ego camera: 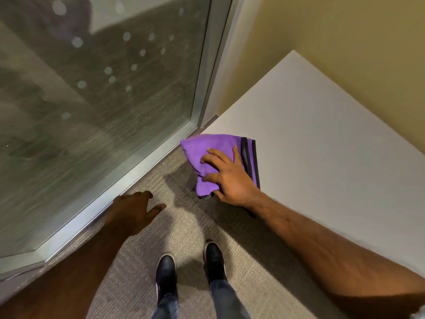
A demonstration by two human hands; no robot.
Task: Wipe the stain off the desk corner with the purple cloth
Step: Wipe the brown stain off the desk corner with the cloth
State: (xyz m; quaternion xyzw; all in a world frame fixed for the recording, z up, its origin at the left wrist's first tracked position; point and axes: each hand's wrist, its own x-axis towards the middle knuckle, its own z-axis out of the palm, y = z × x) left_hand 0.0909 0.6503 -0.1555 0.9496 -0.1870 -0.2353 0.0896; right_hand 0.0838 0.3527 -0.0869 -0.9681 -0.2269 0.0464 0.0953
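A purple cloth (202, 148) with a dark striped border lies folded over the near left corner of the white desk (310, 139). My right hand (230, 176) presses flat on the cloth, fingers spread, thumb at its lower edge. Part of the cloth hangs past the desk edge. The corner and any stain are hidden under the cloth. My left hand (134, 209) hovers over the carpet to the left, empty, with its fingers loosely apart.
A frosted glass panel (96, 93) in a metal frame (147, 166) runs along the left, close to the desk corner. A yellow wall (345, 42) backs the desk. My two dark shoes (188, 268) stand on the beige carpet (138, 261).
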